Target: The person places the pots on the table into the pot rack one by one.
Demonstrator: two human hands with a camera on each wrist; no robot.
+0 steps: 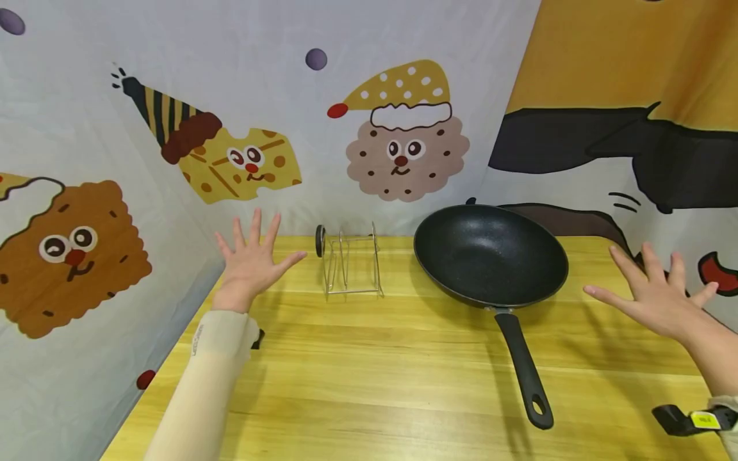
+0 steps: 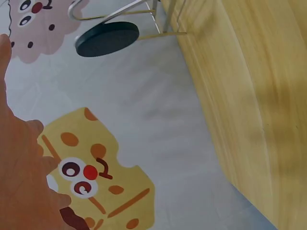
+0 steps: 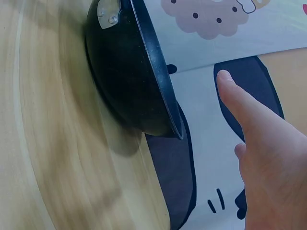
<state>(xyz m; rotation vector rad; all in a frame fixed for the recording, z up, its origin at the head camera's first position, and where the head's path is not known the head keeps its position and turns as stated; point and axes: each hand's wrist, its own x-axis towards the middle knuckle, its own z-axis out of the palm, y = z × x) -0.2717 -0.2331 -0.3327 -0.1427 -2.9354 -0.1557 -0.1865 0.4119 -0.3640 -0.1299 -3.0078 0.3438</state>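
My left hand (image 1: 249, 270) hovers at the left of the table with its fingers spread wide, holding nothing. To its right stands a small metal wire rack (image 1: 352, 292) with a round black disc (image 1: 320, 241) at its left end; the left wrist view shows the same black disc (image 2: 108, 39). A black frying pan (image 1: 490, 256) sits right of the rack, its long handle (image 1: 523, 368) toward the front edge. Right of the pan, my right hand (image 1: 660, 298) is held up, fingers spread and holding nothing. In the right wrist view, the thumb side of this hand (image 3: 268, 153) appears beside the pan (image 3: 129, 72).
The wooden table (image 1: 346, 384) meets a cloth backdrop (image 1: 248, 51) printed with cartoon food at the back and left. On the right the backdrop carries black and orange shapes. A black strap with a yellow label (image 1: 705, 420) is at the right wrist.
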